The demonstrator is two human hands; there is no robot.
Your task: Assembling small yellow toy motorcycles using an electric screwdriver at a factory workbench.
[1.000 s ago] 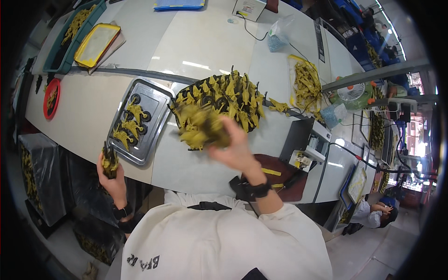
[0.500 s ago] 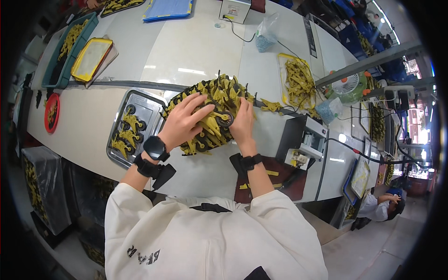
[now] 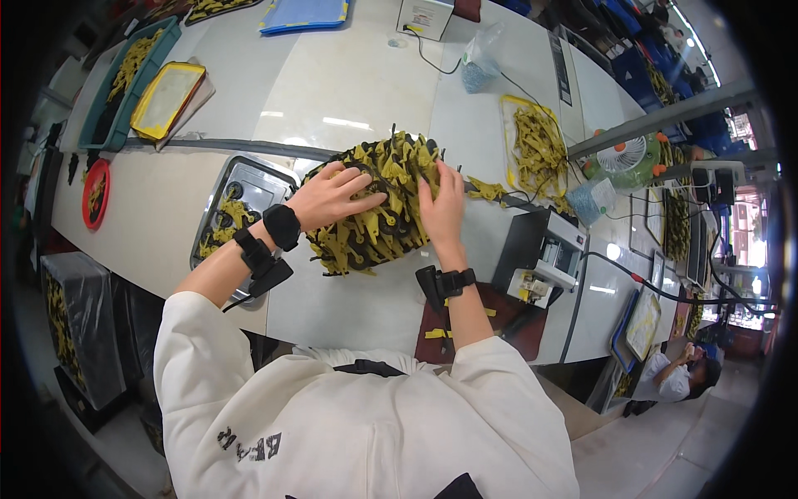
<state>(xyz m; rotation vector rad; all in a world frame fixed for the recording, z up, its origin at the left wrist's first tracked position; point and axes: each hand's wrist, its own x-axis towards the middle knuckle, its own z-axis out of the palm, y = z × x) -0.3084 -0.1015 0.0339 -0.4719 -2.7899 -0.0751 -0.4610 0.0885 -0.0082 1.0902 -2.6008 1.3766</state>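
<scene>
Yellow-and-black heap of small flat plastic pieces point(image 3: 378, 204), spread wide on the white worktable point(image 3: 332, 91), just right of a grey metal tray point(image 3: 237, 208). Seen from the head camera only. Lies under both hands: left hand point(image 3: 337, 195) flat on the heap's left half, fingers splayed apart; right hand point(image 3: 443, 204) pressed on its right edge, fingers straight and close together, clamped on nothing. Compared with a second ago: left hand no longer down beside the table's near edge with a small clump, right hand no longer lifting a bunch above the pile. Compared with half a second ago: both hands in much the same place on the heap, a little further apart. Heap itself: tangled, low-domed, pieces overlapping like scales, yellow tips sticking out round the rim, a few strays trailing off to the right. Black watch and black strap on the left wrist, black band on the right. Further right, a yellow-rimmed tray of loose yellow pieces point(image 3: 536, 145), well apart from the heap.
</scene>
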